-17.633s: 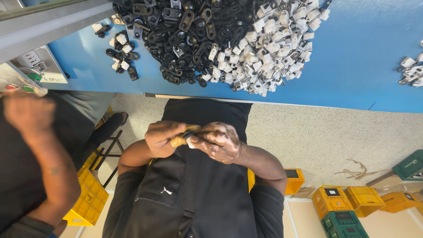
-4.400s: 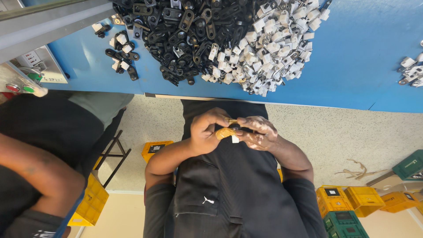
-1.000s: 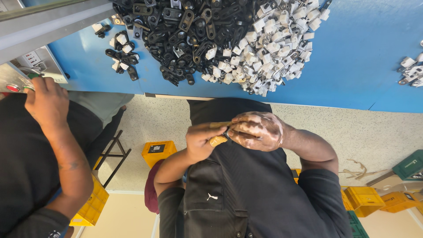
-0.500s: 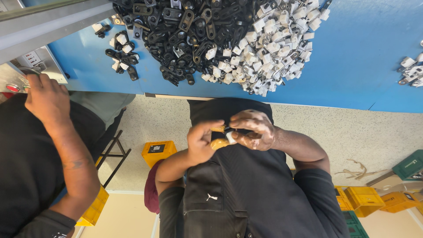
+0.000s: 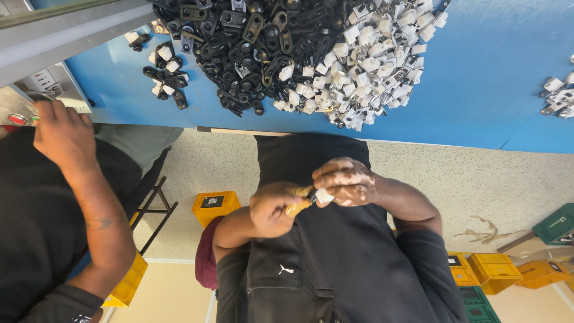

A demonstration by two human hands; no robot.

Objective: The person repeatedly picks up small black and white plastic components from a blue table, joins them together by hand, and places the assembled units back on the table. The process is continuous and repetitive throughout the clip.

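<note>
Left hand [image 5: 275, 209] grips a tan tool [image 5: 299, 203]; right hand [image 5: 347, 182] pinches a small white part [image 5: 324, 195] against its tip, over the lap, off the tabletop [image 5: 490, 78]. Risk: a slip drops the part to the floor [image 5: 466, 179], away from the pile [image 5: 299, 54].

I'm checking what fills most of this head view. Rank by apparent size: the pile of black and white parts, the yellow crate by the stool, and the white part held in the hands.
1. Pile of black and white parts, largest by far.
2. Yellow crate, though it sits farther off on the floor.
3. White part, pinched between the left hand and right hand.
</note>
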